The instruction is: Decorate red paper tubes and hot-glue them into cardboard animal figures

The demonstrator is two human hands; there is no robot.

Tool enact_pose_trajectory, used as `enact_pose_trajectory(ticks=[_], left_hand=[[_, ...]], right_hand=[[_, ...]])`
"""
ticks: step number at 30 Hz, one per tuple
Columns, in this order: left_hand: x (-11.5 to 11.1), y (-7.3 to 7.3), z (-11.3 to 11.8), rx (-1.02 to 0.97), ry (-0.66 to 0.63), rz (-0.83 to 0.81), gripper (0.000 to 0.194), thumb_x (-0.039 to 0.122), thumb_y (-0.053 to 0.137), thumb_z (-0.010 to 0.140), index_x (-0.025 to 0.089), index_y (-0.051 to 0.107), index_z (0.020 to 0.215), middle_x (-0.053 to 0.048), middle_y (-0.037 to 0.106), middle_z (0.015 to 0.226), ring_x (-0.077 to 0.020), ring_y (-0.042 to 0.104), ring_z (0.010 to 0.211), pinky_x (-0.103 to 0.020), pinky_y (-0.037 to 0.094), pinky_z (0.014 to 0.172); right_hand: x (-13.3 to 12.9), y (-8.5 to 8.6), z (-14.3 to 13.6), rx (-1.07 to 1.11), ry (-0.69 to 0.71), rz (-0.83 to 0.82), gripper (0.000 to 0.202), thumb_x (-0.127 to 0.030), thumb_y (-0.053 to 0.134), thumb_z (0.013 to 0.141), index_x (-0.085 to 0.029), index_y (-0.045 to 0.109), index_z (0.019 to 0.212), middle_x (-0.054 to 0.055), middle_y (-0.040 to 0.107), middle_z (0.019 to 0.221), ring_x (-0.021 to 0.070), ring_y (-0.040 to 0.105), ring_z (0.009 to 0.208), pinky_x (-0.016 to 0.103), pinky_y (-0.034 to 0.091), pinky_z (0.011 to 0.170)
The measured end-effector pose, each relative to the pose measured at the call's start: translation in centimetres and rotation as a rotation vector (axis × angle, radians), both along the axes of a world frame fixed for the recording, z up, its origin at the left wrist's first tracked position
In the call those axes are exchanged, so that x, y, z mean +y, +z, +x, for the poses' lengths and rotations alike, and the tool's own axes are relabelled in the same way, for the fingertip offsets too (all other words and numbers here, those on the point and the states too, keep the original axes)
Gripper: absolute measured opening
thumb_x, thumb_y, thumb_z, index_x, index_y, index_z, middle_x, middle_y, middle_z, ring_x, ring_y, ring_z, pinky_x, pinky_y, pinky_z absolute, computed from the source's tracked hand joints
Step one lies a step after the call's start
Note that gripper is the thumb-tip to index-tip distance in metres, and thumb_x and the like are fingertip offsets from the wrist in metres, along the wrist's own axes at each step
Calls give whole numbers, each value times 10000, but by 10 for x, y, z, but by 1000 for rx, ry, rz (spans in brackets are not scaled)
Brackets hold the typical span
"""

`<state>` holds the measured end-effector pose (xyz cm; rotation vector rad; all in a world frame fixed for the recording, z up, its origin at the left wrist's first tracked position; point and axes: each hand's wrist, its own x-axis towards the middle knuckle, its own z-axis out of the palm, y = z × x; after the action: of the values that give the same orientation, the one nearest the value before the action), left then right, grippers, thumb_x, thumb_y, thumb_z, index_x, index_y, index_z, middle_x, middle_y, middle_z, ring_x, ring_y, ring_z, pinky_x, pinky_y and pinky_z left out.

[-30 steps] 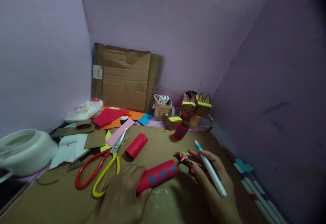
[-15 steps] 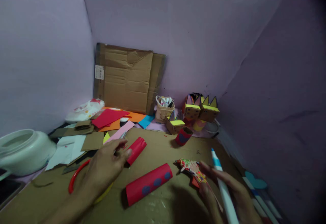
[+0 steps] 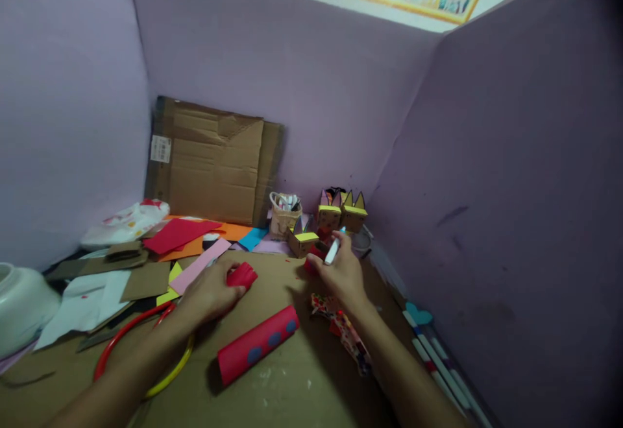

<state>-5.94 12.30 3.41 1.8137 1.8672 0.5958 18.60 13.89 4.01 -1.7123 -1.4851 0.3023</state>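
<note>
Gripping away with both hands here! The left hand [image 3: 214, 293] has its fingers and thumb curled in on a plain red tube [image 3: 243, 275], one end poking out past the fingertips, low over the cardboard-covered table [image 3: 287, 285]. Over on the other side, the right hand [image 3: 343, 271] is partly closed, keeping a white marker [image 3: 335, 250] against its fingers, the blue end pointing up and away. That same hand is right at a short red tube [image 3: 311, 268], thumb across its side; whether it has a firm grip there, I cannot tell, as the fingers hide much of it.

Centre stage, between the forearms, a spotted red tube [image 3: 257, 345] lies on its side, blue dots along its flank, touched by neither hand. A flower-patterned object [image 3: 335, 318] sits just beside the right forearm, partly covered by it. Under the left forearm, there are the scissors [image 3: 104, 353], one handle red, one yellow!

At the back, a small basket [image 3: 285, 225] of pens stands near a yellow-topped box [image 3: 304, 241] with pointed ears, and large folded cardboard [image 3: 209, 165] leans on the wall.
</note>
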Motion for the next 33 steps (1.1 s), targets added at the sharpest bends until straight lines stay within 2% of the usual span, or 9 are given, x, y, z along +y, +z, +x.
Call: enact_pose_trajectory(ticks=[3, 6, 9, 13, 16, 18, 24, 28, 33], left_hand=[[-5, -2, -1, -354, -7, 82, 487, 286, 600, 623, 165, 597, 1094, -103, 669, 1068, -278, 618, 963, -376, 461, 824], [-8, -5, 2, -696, 35, 42, 492, 264, 612, 590, 153, 567, 1067, -100, 657, 1010, -234, 627, 810, -332, 498, 641], [-9, -9, 7, -852, 38, 18, 499, 246, 633, 569, 176, 551, 1057, -77, 634, 988, -201, 610, 754, -286, 487, 544], [-10, -12, 16, -811, 9, 64, 468, 227, 633, 577, 166, 559, 1034, -64, 630, 976, -209, 613, 829, -337, 527, 669], [-11, -14, 24, -668, -16, 134, 431, 185, 612, 591, 156, 557, 1018, -71, 639, 1005, -213, 613, 878, -357, 511, 772], [-13, -16, 28, -524, -4, 151, 410, 166, 608, 607, 154, 553, 1013, -77, 645, 1006, -220, 613, 899, -369, 489, 819], [-17, -21, 31, -260, -77, 202, 434, 187, 626, 638, 167, 565, 1067, -93, 632, 1104, -270, 567, 1050, -413, 429, 915], [-19, -19, 22, -293, -157, 157, 485, 191, 649, 610, 178, 578, 1090, -86, 645, 1123, -277, 573, 1048, -416, 434, 912], [-14, -24, 13, -468, -187, 106, 566, 151, 621, 615, 216, 555, 1174, -54, 659, 1145, -232, 617, 1006, -370, 454, 906]], right_hand=[[10, -8, -12, -97, -33, -3, 648, -433, 659, 703, -158, 440, 1247, 195, 642, 1125, 380, 624, 1008, 463, 472, 784], [15, -15, -12, -128, -48, -1, 527, -332, 613, 735, -141, 469, 1204, 185, 668, 1038, 351, 655, 932, 422, 482, 740], [8, -12, -9, -107, -14, 16, 449, -257, 579, 727, -154, 488, 1155, 128, 689, 911, 290, 677, 800, 372, 491, 687], [-16, 3, -20, 37, 303, 143, 460, -195, 586, 677, -222, 457, 1117, 54, 668, 941, 205, 656, 756, 309, 500, 673], [-29, 6, -36, 175, 622, 118, 462, -151, 574, 652, -245, 437, 1083, 34, 641, 979, 177, 636, 801, 280, 508, 679], [-30, 2, -45, 207, 700, 87, 456, -137, 557, 643, -242, 432, 1069, 13, 633, 881, 181, 629, 794, 285, 510, 673], [-25, -11, -50, 265, 715, 23, 457, -161, 564, 649, -242, 414, 1073, 6, 607, 867, 196, 611, 856, 314, 497, 719], [-29, -8, -47, 294, 626, -26, 513, -186, 633, 633, -244, 416, 1094, 1, 621, 864, 188, 614, 782, 314, 493, 687], [-33, -5, -48, 111, 417, 49, 466, -246, 681, 640, -231, 475, 1057, 45, 654, 954, 201, 631, 759, 318, 482, 668]])
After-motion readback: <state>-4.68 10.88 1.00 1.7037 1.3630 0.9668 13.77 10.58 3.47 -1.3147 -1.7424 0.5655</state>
